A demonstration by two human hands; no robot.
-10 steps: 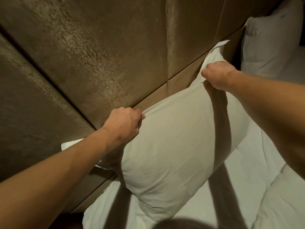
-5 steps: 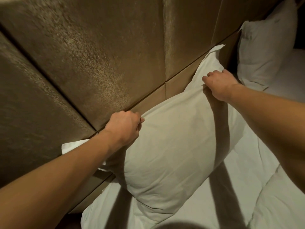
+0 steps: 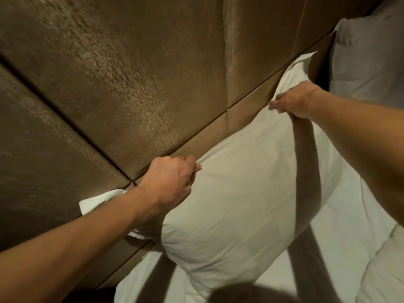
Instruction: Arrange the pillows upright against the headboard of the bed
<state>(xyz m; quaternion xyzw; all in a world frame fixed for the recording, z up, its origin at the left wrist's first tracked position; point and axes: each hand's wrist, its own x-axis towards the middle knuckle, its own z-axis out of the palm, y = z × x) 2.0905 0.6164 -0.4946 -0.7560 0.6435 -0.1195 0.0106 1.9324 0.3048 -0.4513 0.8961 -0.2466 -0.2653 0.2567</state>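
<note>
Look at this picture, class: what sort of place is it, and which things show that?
Probably a bedroom, perhaps a hotel room. A padded headboard backs white bedding, and two white pillows stand against it.

Bed (image 3: 341, 254): white duvet, creased, under both my arms. Pillow (image 3: 240, 211) I grip stands on it between my left hand (image 3: 168, 182) and right hand (image 3: 295, 101), leaning on the padded headboard (image 3: 131, 84). Second pillow (image 3: 367, 62) stands beyond my right hand.
</note>
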